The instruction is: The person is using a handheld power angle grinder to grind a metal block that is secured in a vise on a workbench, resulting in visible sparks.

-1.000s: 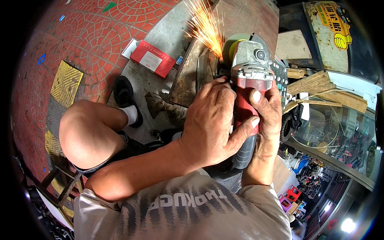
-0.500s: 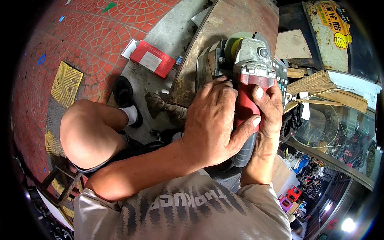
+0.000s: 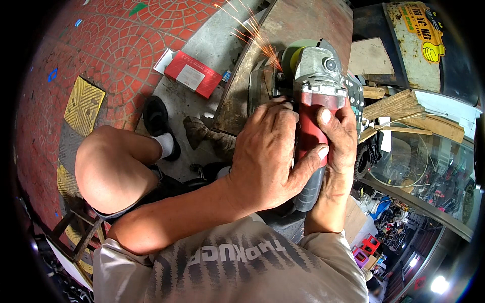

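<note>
A red angle grinder with a grey metal head [image 3: 314,96] points away from me. My left hand [image 3: 270,156] wraps over its red body from the left. My right hand [image 3: 337,146] grips the same body from the right, thumb on top. The grinder's disc [image 3: 293,53] touches a small dark metal piece [image 3: 262,83] lying on a rusty steel plate [image 3: 298,25]. Orange sparks [image 3: 250,33] fly up and to the left from the contact point.
A red and white box [image 3: 193,73] lies on the concrete by the plate. My bare left knee [image 3: 108,169] and black shoe [image 3: 156,118] are at the left. Red patterned paving [image 3: 96,45] lies beyond. Wooden planks [image 3: 404,108] and clutter fill the right side.
A large burst of sparks a second ago stopped half a second ago. A thinner stream of sparks now flies again. Both hands stay on the grinder.
</note>
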{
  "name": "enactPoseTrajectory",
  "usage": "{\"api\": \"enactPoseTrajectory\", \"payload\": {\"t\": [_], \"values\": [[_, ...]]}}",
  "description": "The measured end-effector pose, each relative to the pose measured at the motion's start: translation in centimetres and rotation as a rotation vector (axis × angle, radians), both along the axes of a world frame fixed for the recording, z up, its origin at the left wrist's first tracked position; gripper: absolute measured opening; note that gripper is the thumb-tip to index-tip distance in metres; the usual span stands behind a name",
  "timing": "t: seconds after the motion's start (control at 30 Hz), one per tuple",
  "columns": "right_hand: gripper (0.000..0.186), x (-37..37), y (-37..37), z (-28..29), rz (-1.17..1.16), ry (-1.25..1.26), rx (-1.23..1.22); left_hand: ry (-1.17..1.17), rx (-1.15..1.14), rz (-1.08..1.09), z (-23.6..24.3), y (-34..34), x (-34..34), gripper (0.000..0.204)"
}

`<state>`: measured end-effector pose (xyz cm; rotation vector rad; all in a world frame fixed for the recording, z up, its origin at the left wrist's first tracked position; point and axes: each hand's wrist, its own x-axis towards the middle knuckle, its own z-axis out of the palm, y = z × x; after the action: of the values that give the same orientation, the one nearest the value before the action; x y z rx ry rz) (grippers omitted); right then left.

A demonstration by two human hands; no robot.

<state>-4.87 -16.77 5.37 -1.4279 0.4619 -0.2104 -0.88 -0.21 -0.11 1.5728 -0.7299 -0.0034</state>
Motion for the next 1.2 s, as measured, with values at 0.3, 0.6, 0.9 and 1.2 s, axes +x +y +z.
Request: {"api": "enactPoseTrajectory", "payload": {"t": [0.3, 0.6, 0.9, 1.2], "values": [[0.101, 0.03, -0.14, -0.09, 0.008, -0.008, 0.004, 0.002, -0.010, -0.009, 0.04, 0.15, 0.11, 0.049], [0.100, 0.10, -0.07, 0.02, 0.001, -0.001, -0.004, 0.009, -0.007, -0.002, 0.10, 0.03, 0.15, 0.051], [0.098, 0.07, 0.08, -0.20, -0.005, -0.008, 0.015, 0.023, -0.009, -0.003, 0.01, 0.19, 0.09, 0.051], [0.099, -0.06, -0.31, -0.32, 0.036, -0.013, -0.013, 0.016, -0.034, -0.004, -0.23, 0.16, -0.01, 0.049]]}}
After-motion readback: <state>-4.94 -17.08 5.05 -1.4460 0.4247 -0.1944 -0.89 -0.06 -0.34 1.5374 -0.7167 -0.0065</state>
